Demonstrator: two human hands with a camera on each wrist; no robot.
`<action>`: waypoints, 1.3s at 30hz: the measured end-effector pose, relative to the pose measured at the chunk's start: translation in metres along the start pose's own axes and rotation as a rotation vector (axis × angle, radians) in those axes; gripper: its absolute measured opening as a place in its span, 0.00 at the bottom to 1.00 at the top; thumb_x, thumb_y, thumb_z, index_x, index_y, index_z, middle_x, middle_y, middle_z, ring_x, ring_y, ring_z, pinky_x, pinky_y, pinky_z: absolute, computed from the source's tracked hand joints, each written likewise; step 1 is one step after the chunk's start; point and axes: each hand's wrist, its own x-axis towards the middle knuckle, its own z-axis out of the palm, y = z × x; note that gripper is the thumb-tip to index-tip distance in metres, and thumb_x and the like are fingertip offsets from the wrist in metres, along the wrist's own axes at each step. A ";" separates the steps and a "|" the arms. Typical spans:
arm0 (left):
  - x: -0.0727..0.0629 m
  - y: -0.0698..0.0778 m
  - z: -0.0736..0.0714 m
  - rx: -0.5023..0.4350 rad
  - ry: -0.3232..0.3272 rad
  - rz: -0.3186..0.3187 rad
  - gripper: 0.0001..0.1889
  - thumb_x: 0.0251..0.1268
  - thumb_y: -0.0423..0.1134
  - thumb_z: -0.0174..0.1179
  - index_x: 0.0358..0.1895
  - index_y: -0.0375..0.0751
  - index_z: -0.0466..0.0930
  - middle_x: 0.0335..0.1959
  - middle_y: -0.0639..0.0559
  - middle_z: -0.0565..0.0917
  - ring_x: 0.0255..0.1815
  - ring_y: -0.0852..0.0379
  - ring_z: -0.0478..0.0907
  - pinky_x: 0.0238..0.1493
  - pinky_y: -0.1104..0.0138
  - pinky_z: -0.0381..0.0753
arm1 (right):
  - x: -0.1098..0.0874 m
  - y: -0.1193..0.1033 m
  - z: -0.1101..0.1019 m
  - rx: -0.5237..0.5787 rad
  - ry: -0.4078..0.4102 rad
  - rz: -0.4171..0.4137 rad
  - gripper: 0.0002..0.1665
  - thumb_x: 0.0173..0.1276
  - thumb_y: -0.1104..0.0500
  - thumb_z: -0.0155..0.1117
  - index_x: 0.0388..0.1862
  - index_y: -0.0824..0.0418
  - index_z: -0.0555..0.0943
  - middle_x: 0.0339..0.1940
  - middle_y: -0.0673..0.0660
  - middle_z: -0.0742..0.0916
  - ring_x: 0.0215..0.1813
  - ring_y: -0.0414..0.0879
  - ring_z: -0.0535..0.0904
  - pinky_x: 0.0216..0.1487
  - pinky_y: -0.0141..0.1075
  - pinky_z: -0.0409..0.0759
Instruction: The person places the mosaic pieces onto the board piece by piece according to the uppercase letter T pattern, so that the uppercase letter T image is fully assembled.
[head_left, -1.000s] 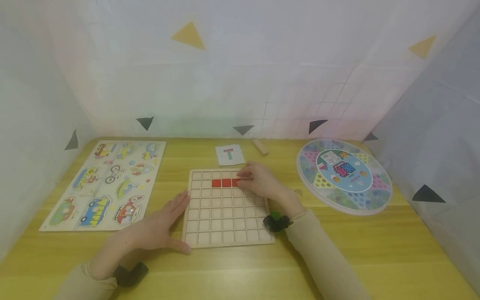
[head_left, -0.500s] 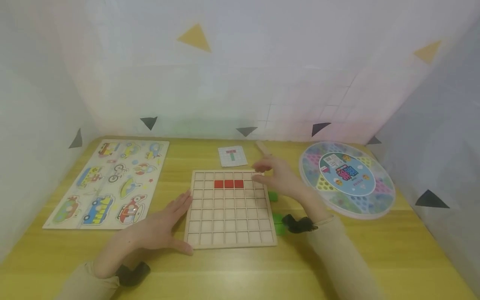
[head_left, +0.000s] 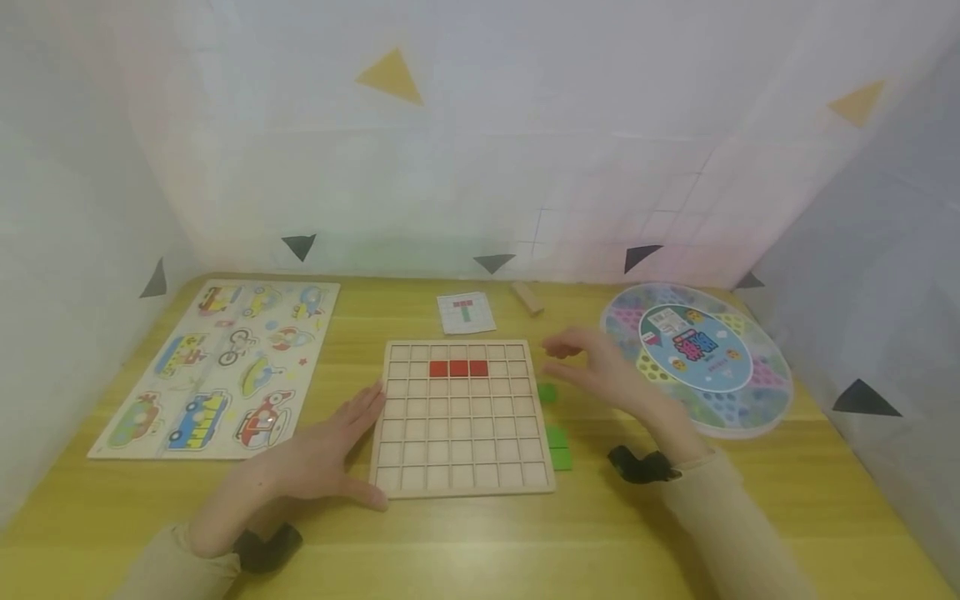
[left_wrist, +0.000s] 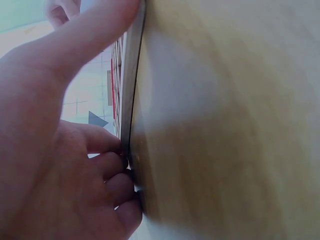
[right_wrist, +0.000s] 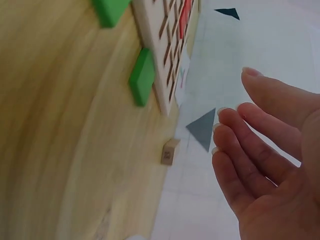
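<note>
A wooden grid board (head_left: 461, 429) lies flat mid-table, with a row of three red square tiles (head_left: 458, 368) in its second row from the far edge. My left hand (head_left: 318, 454) rests along the board's left side, fingers and thumb touching its edge. Off the right edge my right hand (head_left: 600, 371) hovers above the table, holding nothing, its fingers loosely bent in the right wrist view. Just below it, a green tile (head_left: 547, 392) lies beside the board. More green tiles (head_left: 559, 450) lie nearer the front, against the same edge.
Behind the board are a paper card (head_left: 466, 313) with a red and green T pattern and a small wooden block (head_left: 527, 298). A vehicle puzzle board (head_left: 217, 367) lies at left. A round board game (head_left: 697, 358) lies at right, near my right hand.
My right hand has moved away from the third red tile, rightward past the board's edge, leaving the tile in the grid. The green tiles came into sight. My left hand stays put.
</note>
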 end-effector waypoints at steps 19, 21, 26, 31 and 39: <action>0.000 0.001 -0.001 0.003 -0.012 -0.016 0.72 0.41 0.76 0.67 0.82 0.41 0.36 0.83 0.41 0.37 0.82 0.37 0.38 0.76 0.40 0.52 | -0.017 0.021 -0.001 -0.024 -0.092 0.097 0.19 0.61 0.58 0.76 0.50 0.60 0.85 0.47 0.53 0.88 0.50 0.49 0.82 0.56 0.49 0.80; 0.000 0.001 -0.001 0.001 -0.010 -0.012 0.72 0.41 0.75 0.68 0.82 0.40 0.37 0.83 0.41 0.37 0.82 0.36 0.38 0.76 0.40 0.52 | -0.016 0.021 0.001 -0.020 -0.103 0.100 0.19 0.60 0.58 0.76 0.50 0.60 0.85 0.47 0.53 0.88 0.50 0.49 0.82 0.56 0.49 0.80; 0.000 0.001 -0.001 0.002 -0.005 -0.007 0.72 0.41 0.75 0.68 0.81 0.39 0.37 0.83 0.40 0.37 0.82 0.35 0.39 0.76 0.40 0.51 | -0.016 0.025 0.005 -0.026 -0.125 0.129 0.20 0.59 0.57 0.77 0.50 0.59 0.86 0.47 0.52 0.88 0.50 0.48 0.81 0.57 0.49 0.80; 0.000 0.001 -0.001 -0.006 -0.006 -0.007 0.72 0.41 0.75 0.68 0.81 0.39 0.36 0.83 0.40 0.37 0.81 0.35 0.38 0.76 0.40 0.50 | -0.017 0.030 0.008 -0.026 -0.130 0.147 0.20 0.58 0.55 0.78 0.50 0.56 0.86 0.46 0.50 0.87 0.49 0.46 0.81 0.56 0.47 0.80; 0.000 0.000 0.000 -0.005 -0.006 -0.006 0.72 0.41 0.75 0.68 0.82 0.40 0.36 0.83 0.40 0.36 0.82 0.35 0.39 0.76 0.39 0.50 | -0.017 0.034 0.012 -0.033 -0.160 0.145 0.21 0.57 0.51 0.79 0.50 0.53 0.86 0.43 0.46 0.85 0.47 0.42 0.78 0.53 0.41 0.79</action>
